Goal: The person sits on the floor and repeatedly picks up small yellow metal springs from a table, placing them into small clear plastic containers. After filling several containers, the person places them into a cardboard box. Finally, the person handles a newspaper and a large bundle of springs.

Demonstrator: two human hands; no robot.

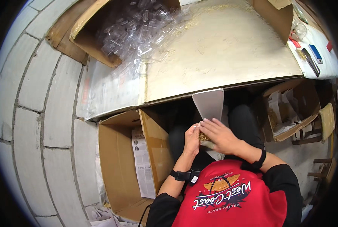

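Observation:
Close together over my lap, both hands meet at a small cluster of gold-coloured wire pieces (203, 137). My left hand (192, 139) is closed at the left side of the cluster, its fingers curled; what it grips is mostly hidden. Laid across from the right, my right hand (222, 137) has its fingers stretched out flat over the pieces, with a pale covering on its thumb. Just beyond the hands, a white chute-like strip (208, 104) slopes down from the table edge. Whether a container surrounds the gold pieces I cannot tell.
The pale tabletop (229, 49) carries scattered gold wire pieces. Many clear plastic boxes (142, 34) spill from a cardboard box (87, 41). A newspaper-lined carton (121, 162) stands left of my legs, another carton (290, 109) at right. A blue item (315, 53) lies beside black tweezers (311, 62).

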